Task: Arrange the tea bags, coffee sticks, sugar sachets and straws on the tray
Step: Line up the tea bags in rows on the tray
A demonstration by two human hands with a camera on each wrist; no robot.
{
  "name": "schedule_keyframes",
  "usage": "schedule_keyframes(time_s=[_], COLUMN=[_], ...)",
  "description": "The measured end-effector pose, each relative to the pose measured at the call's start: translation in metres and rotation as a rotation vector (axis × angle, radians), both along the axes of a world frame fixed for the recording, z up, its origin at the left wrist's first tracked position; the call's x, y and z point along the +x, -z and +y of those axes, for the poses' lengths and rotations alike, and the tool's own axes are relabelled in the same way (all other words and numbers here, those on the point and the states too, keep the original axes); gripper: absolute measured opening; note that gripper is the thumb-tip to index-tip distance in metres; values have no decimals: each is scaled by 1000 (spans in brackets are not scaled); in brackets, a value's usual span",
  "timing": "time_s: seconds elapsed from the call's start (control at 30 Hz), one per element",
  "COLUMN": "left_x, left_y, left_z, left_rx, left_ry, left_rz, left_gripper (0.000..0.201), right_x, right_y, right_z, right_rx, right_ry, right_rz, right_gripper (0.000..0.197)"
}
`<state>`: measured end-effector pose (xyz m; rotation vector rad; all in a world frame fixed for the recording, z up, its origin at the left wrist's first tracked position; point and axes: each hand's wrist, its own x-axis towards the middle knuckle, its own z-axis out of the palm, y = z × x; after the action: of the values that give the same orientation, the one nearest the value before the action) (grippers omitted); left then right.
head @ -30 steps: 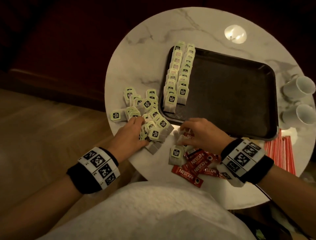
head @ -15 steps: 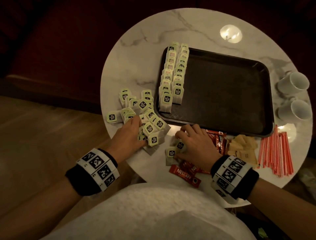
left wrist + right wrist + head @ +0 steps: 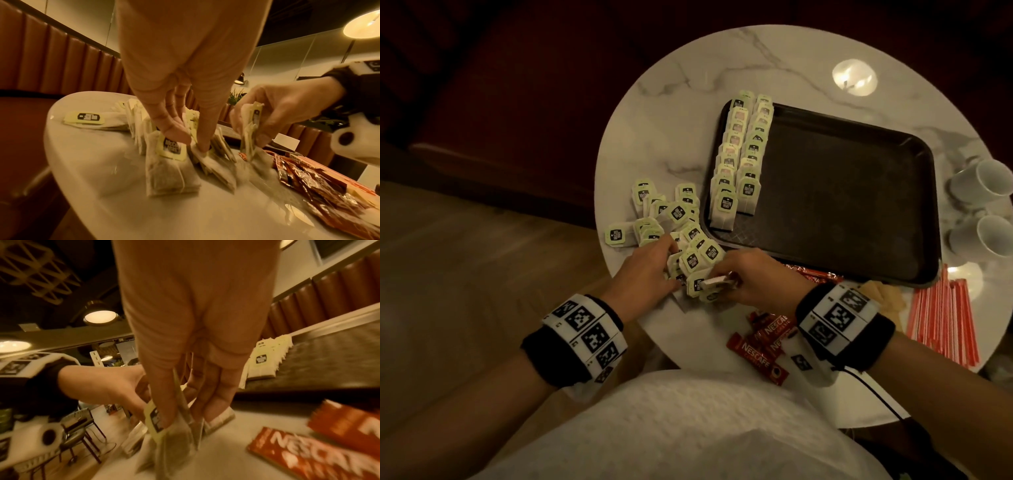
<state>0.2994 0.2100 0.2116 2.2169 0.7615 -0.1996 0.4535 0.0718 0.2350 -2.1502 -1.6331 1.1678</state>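
Two overlapping rows of green-tagged tea bags (image 3: 739, 164) lie along the left side of the black tray (image 3: 859, 205). A loose pile of tea bags (image 3: 674, 219) sits on the table left of the tray. My left hand (image 3: 671, 263) is at the pile's near edge and pinches a few tea bags (image 3: 170, 146) between thumb and fingers. Close beside it, my right hand (image 3: 722, 281) pinches a small stack of tea bags (image 3: 170, 423) standing on edge on the table. Red coffee sticks (image 3: 760, 342) lie under my right wrist. Brown sugar sachets (image 3: 887, 294) and red straws (image 3: 941, 315) lie to the right.
The round marble table (image 3: 688, 113) ends just left of the loose pile, over a wooden floor. Two white cups (image 3: 983, 185) lie on their sides right of the tray. A padded red bench stands behind the table. My lap is at the near edge.
My right hand has moved left from the coffee sticks to the left hand and picked up a small stack of tea bags. The left hand stays in the pile.
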Motion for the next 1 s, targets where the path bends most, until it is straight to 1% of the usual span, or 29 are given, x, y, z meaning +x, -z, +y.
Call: schedule_keyframes(time_s=[0.13,0.23,0.33,0.37,0.43,0.5,0.53,0.6,0.7,0.73,0.8,0.9,0.97,1.0], left_x=[-1,1,2,2,2,2,2,3,5,5,4,4,5,7], left_y=[1,1,2,3,3,2,2,0,0,-1,-3,-8,-15,-19], left_z=[1,2,3,3,4,3,3,3,4,6,8,13,13,13], left_rx=[-23,0,29,28,21,-3,-24,-77,-173,-202,-268,-391,-441,-456], left_ry=[0,-6,4,9,24,39,43,39,17,7,-18,-79,-100,-100], left_rz=[-27,-36,-56,-70,-104,-137,-150,-165,-187,-191,-209,-258,-300,-314], left_gripper=[37,34,27,24,17,9,8,10,15,16,18,15,12,16], right_x=[-4,-11,-14,-15,-16,-17,-17,-15,-12,-11,-8,-2,3,5], right_y=[8,20,27,28,27,27,28,31,34,34,34,26,18,15], right_z=[14,16,15,14,12,11,11,10,6,5,4,5,6,7], right_rx=[36,78,127,122,88,71,66,72,163,194,234,266,236,208], right_ry=[-60,-69,33,91,190,258,270,228,154,164,197,247,303,331], right_rz=[-72,-128,-97,-57,20,74,88,63,13,28,62,121,214,283], right_gripper=[36,50,59,61,73,84,84,75,54,50,48,45,39,36])
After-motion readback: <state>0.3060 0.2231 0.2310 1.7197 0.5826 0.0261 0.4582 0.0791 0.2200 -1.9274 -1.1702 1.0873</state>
